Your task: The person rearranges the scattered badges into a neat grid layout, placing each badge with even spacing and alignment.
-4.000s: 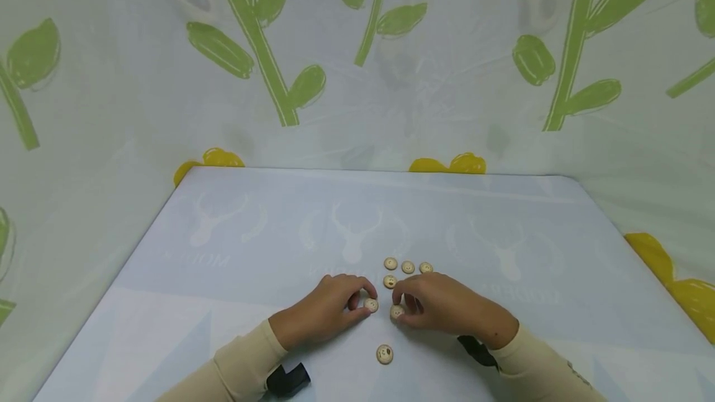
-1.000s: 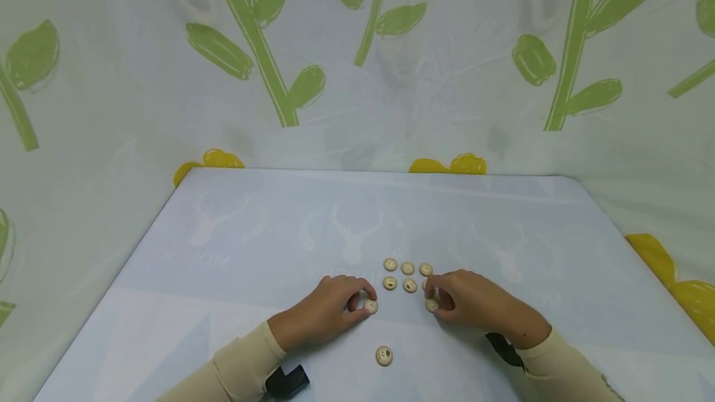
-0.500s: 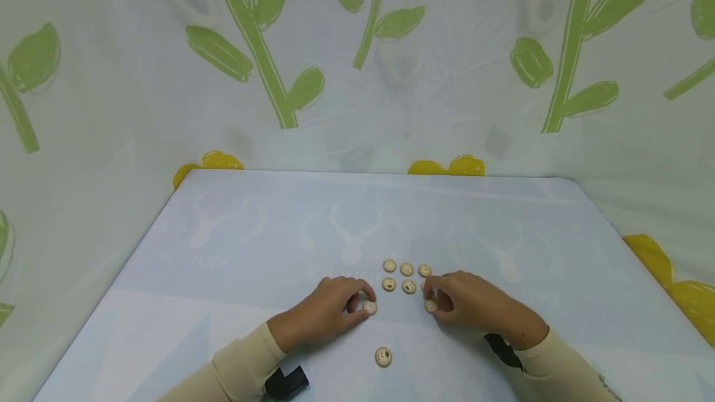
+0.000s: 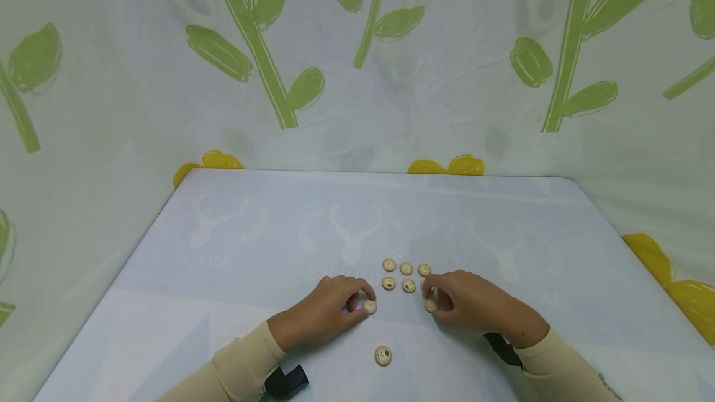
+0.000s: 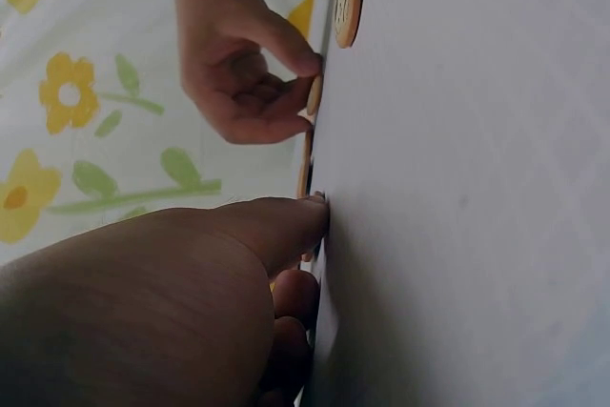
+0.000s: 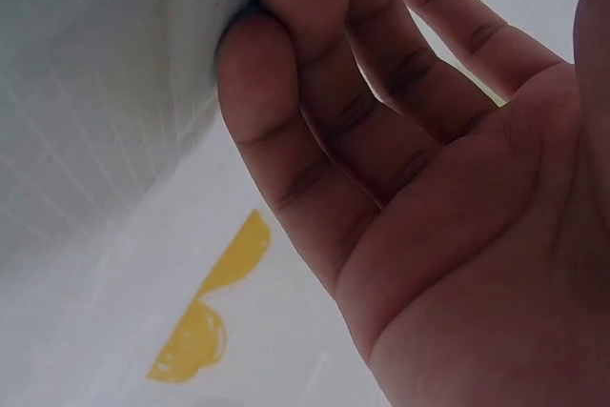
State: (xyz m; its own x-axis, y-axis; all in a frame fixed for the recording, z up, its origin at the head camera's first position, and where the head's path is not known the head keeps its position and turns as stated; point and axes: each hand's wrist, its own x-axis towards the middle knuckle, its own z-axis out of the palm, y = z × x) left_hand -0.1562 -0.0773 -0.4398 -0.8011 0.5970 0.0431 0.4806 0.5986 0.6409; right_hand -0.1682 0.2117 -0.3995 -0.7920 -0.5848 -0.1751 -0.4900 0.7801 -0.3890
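At the near middle of the table, my left hand [image 4: 326, 309] pinches a pale wooden disc [image 4: 370, 307] between thumb and forefinger. To its right, my right hand [image 4: 475, 303] holds a similar disc [image 4: 431, 305] at its fingertips, low at the tabletop. Beyond the hands, a row of three discs includes a far-left disc [image 4: 389, 265]. A second row lies just nearer, with a left disc [image 4: 388, 283] and a middle disc [image 4: 409, 285]; its right one is mostly hidden by my right fingers. A lone disc [image 4: 383, 356] with a drawn face lies nearer me.
A pale blue and white patterned cloth covers the table [image 4: 268, 234]. Behind it hangs a white curtain [image 4: 447, 98] printed with green stems and yellow flowers. A black wrist mount [image 4: 287, 383] sits below my left wrist.
Since four seconds ago my right hand has moved right with a disc at its fingertips, uncovering the second row's middle disc. My left hand has stayed put. The last second shows almost no movement.
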